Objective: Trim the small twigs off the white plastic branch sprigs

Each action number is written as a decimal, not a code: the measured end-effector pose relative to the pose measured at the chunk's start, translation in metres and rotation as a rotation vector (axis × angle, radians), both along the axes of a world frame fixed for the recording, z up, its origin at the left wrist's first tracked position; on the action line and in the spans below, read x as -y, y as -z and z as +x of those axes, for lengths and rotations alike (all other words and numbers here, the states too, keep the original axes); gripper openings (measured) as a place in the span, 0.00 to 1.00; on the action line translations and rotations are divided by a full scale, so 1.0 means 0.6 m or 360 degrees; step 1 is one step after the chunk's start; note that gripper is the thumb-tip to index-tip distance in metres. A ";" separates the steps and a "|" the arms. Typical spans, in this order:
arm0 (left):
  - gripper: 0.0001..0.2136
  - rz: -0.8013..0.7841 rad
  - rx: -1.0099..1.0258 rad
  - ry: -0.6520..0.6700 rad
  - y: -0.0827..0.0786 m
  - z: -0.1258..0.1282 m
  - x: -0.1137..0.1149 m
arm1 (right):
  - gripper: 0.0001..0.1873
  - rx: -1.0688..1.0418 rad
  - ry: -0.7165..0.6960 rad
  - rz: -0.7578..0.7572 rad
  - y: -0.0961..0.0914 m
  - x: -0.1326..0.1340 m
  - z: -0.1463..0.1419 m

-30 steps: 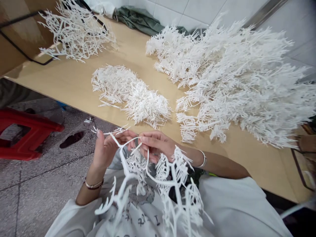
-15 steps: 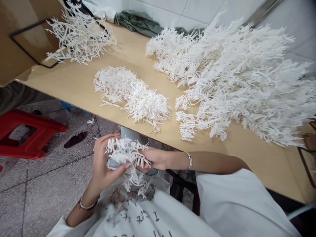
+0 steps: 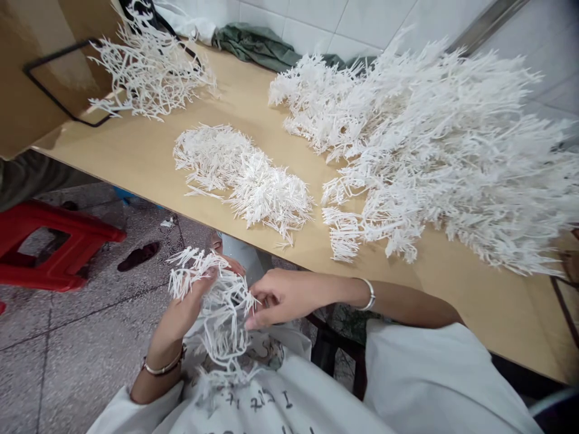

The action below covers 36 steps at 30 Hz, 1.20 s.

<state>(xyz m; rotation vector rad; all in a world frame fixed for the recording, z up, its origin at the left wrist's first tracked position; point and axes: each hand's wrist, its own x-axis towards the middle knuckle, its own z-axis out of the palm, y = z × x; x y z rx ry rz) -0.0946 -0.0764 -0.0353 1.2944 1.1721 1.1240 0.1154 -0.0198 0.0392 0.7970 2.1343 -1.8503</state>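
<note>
Just above your pale printed shirt (image 3: 312,395), short of the tabletop's near edge, a white, spiky, many-branched piece (image 3: 226,319) hangs between your hands. Your left hand (image 3: 189,302) grips it, thumb across the front and fingers behind. Your right hand (image 3: 283,295) curls at its right side, fingertips at the twigs; whether they pinch one, you cannot tell. On the pale wood-coloured tabletop (image 3: 136,150), a low pile of short white sprigs (image 3: 244,175) lies by the near edge. A large, bushy white heap (image 3: 434,157) spreads over the right end; an open-branched white tangle (image 3: 154,78) sits toward the far left corner.
</note>
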 end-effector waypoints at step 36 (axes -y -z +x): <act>0.08 0.0428 -0.0103 0.0201 -0.104 0.078 -0.071 | 0.16 -0.0987 0.1136 0.0716 0.019 -0.009 0.010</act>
